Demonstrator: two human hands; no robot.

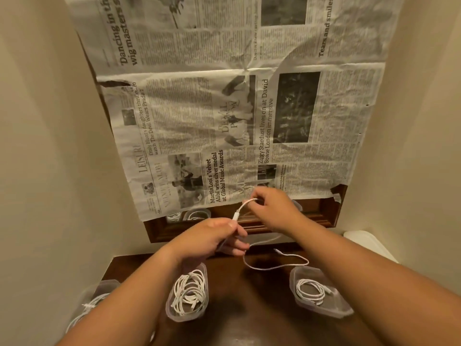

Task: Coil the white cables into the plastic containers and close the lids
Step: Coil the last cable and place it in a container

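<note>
- Where the newspaper (224,108) covers the surface behind the work area, the dark table (249,308) below it carries three open plastic containers.
- The middle container (184,318) holds a bundle of coiled white cables. The right container (334,313) holds one neat coil. The left container (99,288) is partly hidden by the left forearm (it appears to hold cable, amount unclear).
- A white lid (369,243) lies at the right edge, apart from the containers. No container has a lid on.
- The left hand (214,240) grips the loose cable (249,201) just below its connector (235,217), fingers curled round it.
- The right hand (272,208) pinches the same cable further along, raised above the table.
- The slack trails in an open loop on the table, between the middle and right containers.
- Step in hand, as judged: starting a coil.
- The next move calls for winding the slack into even turns small enough for a container. The coil is then lowered in and the lid fitted.
</note>
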